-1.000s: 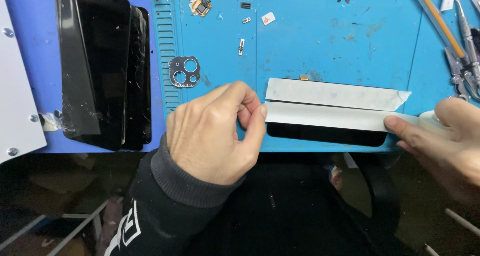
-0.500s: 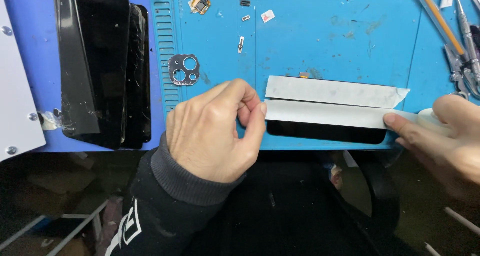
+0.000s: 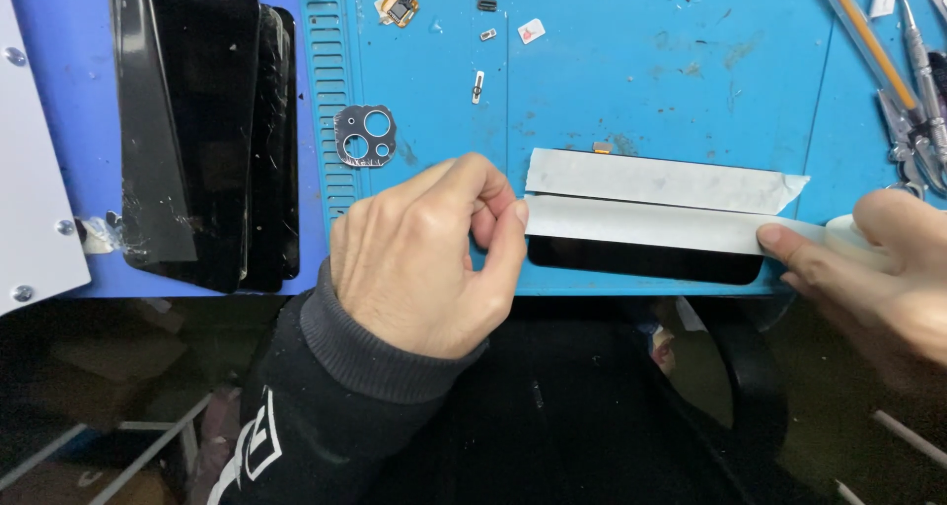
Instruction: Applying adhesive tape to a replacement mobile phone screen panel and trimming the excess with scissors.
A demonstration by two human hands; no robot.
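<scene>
On the blue work mat (image 3: pixel 631 81) a black phone screen (image 3: pixel 641 260) lies near the front edge, half covered by tape, the left hand (image 3: pixel 424 258) pinching the second strip (image 3: pixel 641 224) and the right hand (image 3: pixel 878 268) gripping the roll (image 3: pixel 853 237); pressing it flat seems next
</scene>
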